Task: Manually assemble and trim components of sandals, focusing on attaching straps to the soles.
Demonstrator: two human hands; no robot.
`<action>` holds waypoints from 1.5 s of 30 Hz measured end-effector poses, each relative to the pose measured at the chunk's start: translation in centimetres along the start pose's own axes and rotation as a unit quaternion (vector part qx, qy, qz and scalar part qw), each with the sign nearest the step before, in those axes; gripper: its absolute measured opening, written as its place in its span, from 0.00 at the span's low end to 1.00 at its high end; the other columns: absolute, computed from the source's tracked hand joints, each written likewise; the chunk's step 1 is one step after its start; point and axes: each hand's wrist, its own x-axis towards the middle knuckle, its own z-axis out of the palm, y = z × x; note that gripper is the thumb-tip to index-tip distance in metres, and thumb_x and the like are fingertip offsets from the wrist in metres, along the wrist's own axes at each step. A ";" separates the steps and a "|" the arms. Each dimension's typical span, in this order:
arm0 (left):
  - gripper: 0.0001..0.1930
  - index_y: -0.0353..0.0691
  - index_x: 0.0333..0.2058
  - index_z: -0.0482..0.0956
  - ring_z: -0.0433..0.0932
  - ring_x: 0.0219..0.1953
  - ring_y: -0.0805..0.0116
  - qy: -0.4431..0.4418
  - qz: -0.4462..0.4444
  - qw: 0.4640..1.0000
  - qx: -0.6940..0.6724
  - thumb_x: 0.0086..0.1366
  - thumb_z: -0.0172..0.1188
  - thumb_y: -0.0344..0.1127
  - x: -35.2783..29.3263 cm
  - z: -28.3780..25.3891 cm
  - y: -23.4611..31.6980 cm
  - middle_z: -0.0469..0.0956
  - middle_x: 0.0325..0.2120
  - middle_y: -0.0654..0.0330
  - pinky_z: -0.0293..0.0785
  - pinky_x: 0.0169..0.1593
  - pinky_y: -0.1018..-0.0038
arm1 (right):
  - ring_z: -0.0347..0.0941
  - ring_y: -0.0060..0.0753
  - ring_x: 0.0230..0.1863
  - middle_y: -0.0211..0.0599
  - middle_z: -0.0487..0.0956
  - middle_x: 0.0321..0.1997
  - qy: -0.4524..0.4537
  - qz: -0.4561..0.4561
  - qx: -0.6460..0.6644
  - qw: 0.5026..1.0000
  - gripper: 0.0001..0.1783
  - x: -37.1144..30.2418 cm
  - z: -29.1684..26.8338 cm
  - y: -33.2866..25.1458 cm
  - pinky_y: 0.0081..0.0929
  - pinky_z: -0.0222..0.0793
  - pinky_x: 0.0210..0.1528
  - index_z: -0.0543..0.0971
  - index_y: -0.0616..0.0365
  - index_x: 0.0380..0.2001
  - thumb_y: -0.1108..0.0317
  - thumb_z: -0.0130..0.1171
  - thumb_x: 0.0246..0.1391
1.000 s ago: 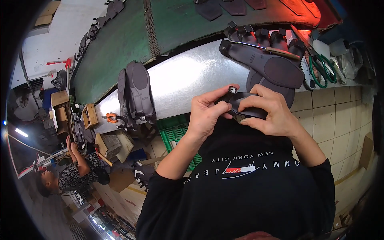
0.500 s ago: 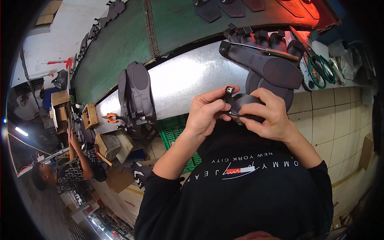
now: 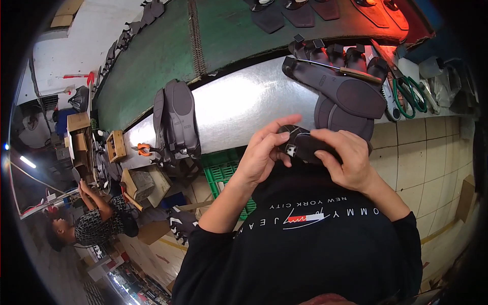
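Close to my chest I hold a dark, heeled shoe sole between both hands, its small heel end showing a pale patch. My left hand pinches the heel end with thumb and fingers. My right hand has its fingers curled over the broader part, which it partly hides. Just beyond lies a stack of dark soles on the metal table. A wooden-handled tool with a thin metal shaft rests across the top one.
More soles stand together at the left. Orange-handled pliers and a wooden box lie past them. Green-handled scissors sit at right. A green conveyor belt runs behind; a green crate is below. Another person works at far left.
The sole has turned in my hands, its heel end swinging down toward me. My right hand's fingers have shifted along it. The other person's hands have lowered slightly.
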 end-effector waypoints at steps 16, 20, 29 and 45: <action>0.11 0.36 0.45 0.73 0.75 0.32 0.77 -0.008 -0.023 0.996 0.081 0.66 0.47 0.30 -0.1 0.3 -0.2 0.76 0.32 0.62 0.78 0.34 0.78 | 0.73 0.37 0.18 0.35 0.75 0.18 -0.008 0.115 0.043 0.992 0.10 -0.5 0.9 -0.1 0.29 0.64 0.21 0.73 0.58 0.23 0.71 0.67 0.42; 0.09 0.36 0.41 0.75 0.72 0.32 0.81 0.003 0.011 0.987 0.162 0.64 0.54 0.31 0.0 0.0 -1.0 0.76 0.30 0.65 0.72 0.35 0.82 | 0.73 0.39 0.19 0.37 0.75 0.18 -0.012 0.163 0.073 0.984 0.10 -0.8 1.2 -0.3 0.30 0.65 0.21 0.72 0.58 0.23 0.72 0.65 0.43; 0.05 0.35 0.34 0.77 0.69 0.29 0.83 0.037 0.024 0.977 0.209 0.60 0.56 0.29 0.4 -0.3 -1.9 0.74 0.25 0.68 0.65 0.34 0.84 | 0.76 0.33 0.21 0.40 0.76 0.19 -0.047 0.244 0.114 0.962 0.11 -1.4 1.2 -0.2 0.26 0.65 0.21 0.72 0.60 0.28 0.72 0.65 0.45; 0.09 0.33 0.37 0.76 0.77 0.25 0.74 0.081 0.203 0.968 0.123 0.59 0.59 0.29 -4.5 -4.2 2.1 0.77 0.30 0.57 0.74 0.29 0.82 | 0.70 0.16 0.30 0.26 0.77 0.26 -0.071 0.231 0.348 0.906 0.08 6.3 -0.8 2.8 0.18 0.64 0.32 0.78 0.63 0.26 0.70 0.56 0.56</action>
